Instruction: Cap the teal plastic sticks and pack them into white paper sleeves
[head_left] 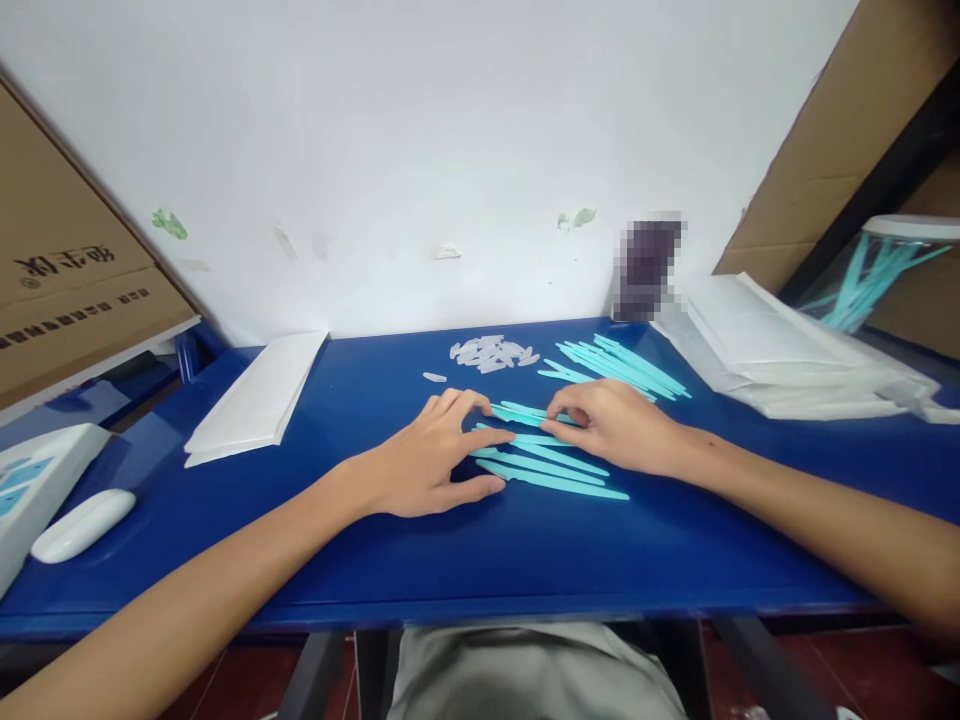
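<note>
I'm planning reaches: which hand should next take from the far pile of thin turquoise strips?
Probably the right hand: it lies near that turquoise pile; the left hand is farther away.

Left hand [427, 455]: bare, slim-fingered
Right hand [622, 425]: bare, small spot [712, 442] at wrist [696, 448]
Forearms [255, 550]: bare
Lap cloth [525, 670]: pale grey, creased

Strips [559, 482] on table [420, 570] — pieces [491, 353] behind.

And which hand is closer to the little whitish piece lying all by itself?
Left. The left hand is just in front of the lone whitish piece, not touching it; the right hand is farther off, over to the piece's right.
</note>
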